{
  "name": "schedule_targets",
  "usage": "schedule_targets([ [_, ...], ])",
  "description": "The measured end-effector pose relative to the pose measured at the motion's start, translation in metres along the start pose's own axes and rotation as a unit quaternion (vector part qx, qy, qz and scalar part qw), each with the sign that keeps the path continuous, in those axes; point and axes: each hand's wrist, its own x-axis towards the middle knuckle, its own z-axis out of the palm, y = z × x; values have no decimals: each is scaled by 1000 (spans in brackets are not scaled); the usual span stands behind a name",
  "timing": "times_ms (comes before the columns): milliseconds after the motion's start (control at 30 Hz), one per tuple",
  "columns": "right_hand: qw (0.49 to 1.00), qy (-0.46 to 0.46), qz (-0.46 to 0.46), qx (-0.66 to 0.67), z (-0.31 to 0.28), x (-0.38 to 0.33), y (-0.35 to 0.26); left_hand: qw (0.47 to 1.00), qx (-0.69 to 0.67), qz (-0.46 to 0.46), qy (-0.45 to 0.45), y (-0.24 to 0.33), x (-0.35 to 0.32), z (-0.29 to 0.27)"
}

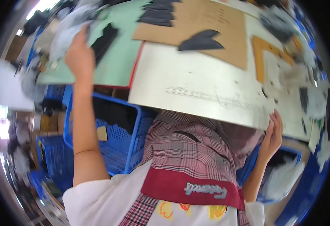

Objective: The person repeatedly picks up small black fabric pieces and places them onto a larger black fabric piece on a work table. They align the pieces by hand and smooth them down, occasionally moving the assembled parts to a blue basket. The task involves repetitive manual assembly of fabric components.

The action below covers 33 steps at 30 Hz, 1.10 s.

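My left hand (pixel 80 56) reaches out over the green board on the left, smeared by motion. Right beside it lies a dark, jagged-edged piece of fabric (pixel 105 42); whether the fingers grip it I cannot make out. At the near right edge of the white tabletop (pixel 195 79) rests my right hand (pixel 273 133), fingers stretched out and nothing seen in it. Two dark, pointed fabric pieces (pixel 201 42) lie overlapping on a brown cardboard sheet (pixel 225 45). A stack of similar dark pieces (pixel 156 16) sits at the cardboard's far left.
A blue plastic basket (pixel 135 132) with dark fabric stands below the table's left part. Another blue basket (pixel 298 152), holding clear plastic, is at the lower right. A yellow-orange frame (pixel 259 60) lies on the right of the table, near plastic bags (pixel 278 24). The green board (pixel 121 66) has a red edge.
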Motion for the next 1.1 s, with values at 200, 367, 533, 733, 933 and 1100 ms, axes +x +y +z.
schedule_targets([
  [200,976,162,135,-54,-96,-27,77,972,-41,81,-217,-181,-71,123],
  [367,866,256,425,-58,-222,-170,213,977,16,98,-189,-181,-35,139],
  [533,710,-53,698,78,-206,-289,308,976,-88,105,-168,8,-38,92],
  [733,685,183,692,135,-127,-223,385,888,-215,301,-273,245,-89,-2],
  [933,678,469,562,68,-155,-194,518,849,-218,316,-364,297,-107,-31],
  [1100,628,474,541,297,-164,-190,563,863,-190,314,-346,298,-113,-37],
])
